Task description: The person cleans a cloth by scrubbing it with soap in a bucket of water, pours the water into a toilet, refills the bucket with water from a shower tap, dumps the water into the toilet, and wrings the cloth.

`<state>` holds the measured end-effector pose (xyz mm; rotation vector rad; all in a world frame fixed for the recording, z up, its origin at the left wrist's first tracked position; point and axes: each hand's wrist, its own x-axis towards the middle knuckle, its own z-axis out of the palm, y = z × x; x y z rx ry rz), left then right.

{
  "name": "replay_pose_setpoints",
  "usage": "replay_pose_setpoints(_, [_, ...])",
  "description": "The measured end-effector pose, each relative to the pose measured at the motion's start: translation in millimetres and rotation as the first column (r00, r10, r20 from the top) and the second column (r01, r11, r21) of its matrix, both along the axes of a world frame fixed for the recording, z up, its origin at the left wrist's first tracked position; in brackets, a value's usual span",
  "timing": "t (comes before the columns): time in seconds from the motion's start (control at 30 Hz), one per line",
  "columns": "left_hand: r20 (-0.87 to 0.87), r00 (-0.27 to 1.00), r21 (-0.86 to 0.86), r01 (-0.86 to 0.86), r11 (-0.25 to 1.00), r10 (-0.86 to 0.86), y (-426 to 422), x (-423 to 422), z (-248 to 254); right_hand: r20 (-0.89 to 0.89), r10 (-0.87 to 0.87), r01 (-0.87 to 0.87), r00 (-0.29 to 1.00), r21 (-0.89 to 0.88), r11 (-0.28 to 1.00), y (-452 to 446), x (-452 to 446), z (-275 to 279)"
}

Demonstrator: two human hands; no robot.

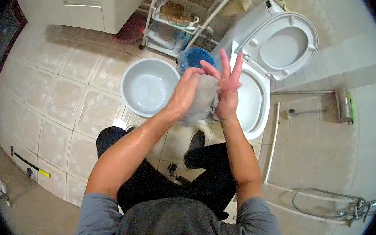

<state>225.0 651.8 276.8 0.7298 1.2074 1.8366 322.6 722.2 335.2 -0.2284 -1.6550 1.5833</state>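
A crumpled grey cloth [205,99], slightly blurred, hangs between my two hands in front of the toilet. My left hand [183,94] is closed on its left side, fingers curled over the top. On the other side, my right hand [229,92] touches the cloth with its palm side, its fingers stretched out and spread apart. To the left of the hands and lower down, a pale round basin [149,87] with a little water in it sits on the floor.
The white toilet [266,95] stands at the right with lid and seat raised. Behind the hands are a blue lined bin [197,58] and a white shelf trolley [174,20]. A shower hose [323,203] hangs at the far right. A cabinet [73,0] is at the upper left.
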Motion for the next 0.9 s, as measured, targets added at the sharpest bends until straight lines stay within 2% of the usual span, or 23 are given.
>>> replay_pose_setpoints(0.03, [-0.003, 1.0, -0.011, 0.008, 1.0, -0.008, -1.7, 12.3, 0.3, 0.039, -0.076, 0.071, 0.996, 0.114, 0.991, -0.4, 0.1, -2.5])
replay_pose_setpoints(0.07, [0.299, 0.953, 0.057, 0.034, 0.998, -0.05, -3.1, 21.2, 3.1, 0.027, -0.14, 0.129, 0.99, 0.249, 0.96, 1.1, 0.4, 0.1])
replay_pose_setpoints(0.1, [0.569, 0.816, 0.132, 0.034, 0.991, -0.103, -2.7, 24.0, 6.4, 0.022, -0.141, 0.132, 0.99, 0.247, 0.96, 3.2, 1.6, 3.7])
replay_pose_setpoints(0.13, [0.61, 0.768, 0.223, 0.069, 0.972, -0.194, -3.2, 20.9, 8.7, 0.052, -0.165, 0.141, 0.985, 0.31, 0.94, 5.7, 4.1, 7.4])
replay_pose_setpoints(0.17, [0.609, 0.77, 0.219, 0.071, 0.973, -0.193, -3.7, 18.9, 11.4, 0.082, -0.191, 0.148, 0.978, 0.372, 0.916, 7.8, 7.1, 10.1])
replay_pose_setpoints(0.23, [0.594, 0.734, 0.263, 0.209, 0.942, -0.329, -2.6, 14.7, 15.5, 0.09, -0.218, 0.168, 0.972, 0.383, 0.908, 13.2, 12.4, 13.1])
replay_pose_setpoints(0.27, [0.592, 0.737, 0.26, 0.209, 0.943, -0.327, -1.2, 9.7, 16.1, 0.101, -0.246, 0.188, 0.964, 0.395, 0.899, 15.9, 14.6, 13.7])
replay_pose_setpoints(0.3, [0.056, 0.995, 0.068, 0.081, 0.994, -0.085, 0.4, 3.0, 15.9, 0.098, -0.247, 0.191, 0.964, 0.389, 0.901, 17.9, 17.1, 12.6])
replay_pose_setpoints(0.33, [-0.537, 0.837, -0.015, -0.136, 0.991, 0.106, 1.7, -2.1, 15.8, 0.127, -0.216, 0.166, 0.968, 0.319, 0.933, 17.9, 20.0, 10.2])
replay_pose_setpoints(0.37, [-0.54, 0.836, -0.025, -0.133, 0.991, 0.098, 1.4, -5.3, 21.4, 0.157, -0.182, 0.14, 0.971, 0.244, 0.96, 16.8, 22.9, 7.1])
replay_pose_setpoints(0.43, [-0.605, 0.668, 0.154, -0.435, 0.887, 0.433, -3.7, -11.1, 38.7, 0.179, -0.151, 0.117, 0.972, 0.189, 0.975, 8.6, 27.2, 6.5])
replay_pose_setpoints(0.47, [-0.637, 0.571, 0.275, -0.459, 0.845, 0.518, -1.9, -15.6, 43.1, 0.191, -0.123, 0.095, 0.974, 0.15, 0.984, 5.1, 26.7, 7.3])
replay_pose_setpoints(0.5, [-0.642, 0.566, 0.272, -0.463, 0.844, 0.517, -3.0, -19.4, 47.9, 0.188, -0.116, 0.09, 0.975, 0.144, 0.985, 2.8, 26.1, 7.2])
replay_pose_setpoints(0.57, [-0.756, 0.428, 0.364, -0.353, 0.862, 0.495, -7.0, -22.6, 55.7, 0.201, -0.091, 0.066, 0.975, 0.126, 0.99, -2.7, 28.9, 6.5])
replay_pose_setpoints(0.8, [-0.796, 0.375, 0.394, -0.277, 0.876, 0.476, 1.3, -13.6, 46.7, 0.263, -0.072, 0.011, 0.962, 0.228, 0.974, -6.4, 35.9, -1.0])
replay_pose_setpoints(0.9, [-0.796, 0.402, 0.373, -0.262, 0.89, 0.452, 0.3, -12.7, 46.6, 0.28, -0.088, 0.012, 0.956, 0.262, 0.965, -7.1, 37.4, 0.1])
